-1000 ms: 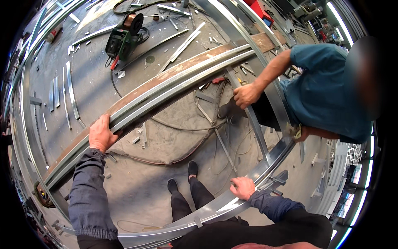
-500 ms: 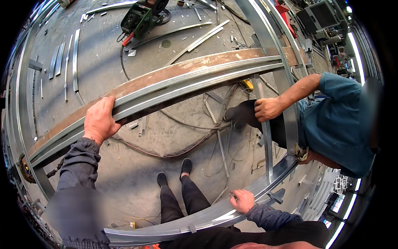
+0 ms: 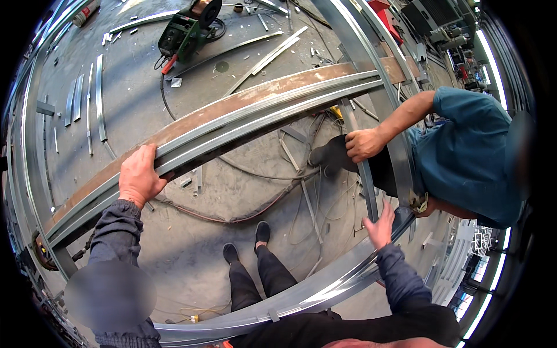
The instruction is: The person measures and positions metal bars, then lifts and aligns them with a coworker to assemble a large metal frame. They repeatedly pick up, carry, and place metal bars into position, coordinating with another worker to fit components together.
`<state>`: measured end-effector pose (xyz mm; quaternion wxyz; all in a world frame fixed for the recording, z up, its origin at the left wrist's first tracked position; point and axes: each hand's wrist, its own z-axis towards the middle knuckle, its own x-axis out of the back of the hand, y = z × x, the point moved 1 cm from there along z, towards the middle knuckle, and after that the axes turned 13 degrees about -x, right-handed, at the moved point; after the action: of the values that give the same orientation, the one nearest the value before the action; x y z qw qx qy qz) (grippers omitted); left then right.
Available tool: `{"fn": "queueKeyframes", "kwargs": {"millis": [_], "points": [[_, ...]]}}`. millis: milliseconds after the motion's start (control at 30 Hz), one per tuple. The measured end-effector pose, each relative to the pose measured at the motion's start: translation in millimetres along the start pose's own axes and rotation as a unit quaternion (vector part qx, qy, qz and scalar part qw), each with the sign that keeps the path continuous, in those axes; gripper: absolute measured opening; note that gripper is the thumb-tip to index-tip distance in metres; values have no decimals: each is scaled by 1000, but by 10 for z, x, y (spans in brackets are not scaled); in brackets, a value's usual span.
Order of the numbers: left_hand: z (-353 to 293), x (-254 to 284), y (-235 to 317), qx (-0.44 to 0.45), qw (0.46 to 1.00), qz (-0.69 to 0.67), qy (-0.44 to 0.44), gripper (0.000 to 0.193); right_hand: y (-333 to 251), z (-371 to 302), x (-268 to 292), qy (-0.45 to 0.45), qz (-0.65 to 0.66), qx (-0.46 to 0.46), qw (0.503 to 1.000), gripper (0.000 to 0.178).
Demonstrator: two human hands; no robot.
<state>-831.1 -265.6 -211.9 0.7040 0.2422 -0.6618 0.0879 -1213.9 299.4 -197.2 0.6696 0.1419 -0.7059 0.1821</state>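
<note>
My left hand [image 3: 141,177] is closed over a long galvanized steel channel [image 3: 261,110], which runs beside a rusty brown beam [image 3: 232,108]. Farther right, my right hand [image 3: 380,226] has its thumb and fingers on either side of the near end of a short metal crossbar [image 3: 365,180]. A co-worker's hand [image 3: 364,145] grips the same crossbar higher up. The co-worker's other hand, partly hidden, is by the corner of the frame [image 3: 419,202]. Close to my body curves the near frame rail [image 3: 325,290], bent by the lens.
A green welding machine [image 3: 184,36] stands on the far floor. Thick cable [image 3: 232,220] and offcuts lie inside the frame, near my shoes [image 3: 231,253]. Loose metal strips [image 3: 100,98] lie at the left. The co-worker in a teal shirt [image 3: 478,156] stands at the right.
My right hand has left the near rail and moved up and right to the crossbar's end. The crossbar's near end has shifted away from the near rail. My left hand keeps its hold.
</note>
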Motion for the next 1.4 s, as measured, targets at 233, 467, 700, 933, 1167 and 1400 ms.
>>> {"fn": "queueKeyframes", "kwargs": {"millis": [233,467,700,933,1167,1400], "points": [[7,-82,-52,3,1000,-3,-4,69,873,366,-307,-309,19,-171,935,51],[-11,-55,-24,9,1000,-4,-3,69,984,240,-499,-288,103,-213,928,27],[18,-65,-15,8,1000,0,-5,66,928,227,-508,-268,128,-244,923,26],[10,-87,-18,8,1000,-7,9,63,1015,217,-592,-239,146,-217,935,24],[0,-99,-28,-1,1000,5,5,65,946,240,-499,-269,126,-228,927,26],[-11,-73,-24,-4,1000,8,9,64,814,171,-469,-297,157,-235,912,26]]}}
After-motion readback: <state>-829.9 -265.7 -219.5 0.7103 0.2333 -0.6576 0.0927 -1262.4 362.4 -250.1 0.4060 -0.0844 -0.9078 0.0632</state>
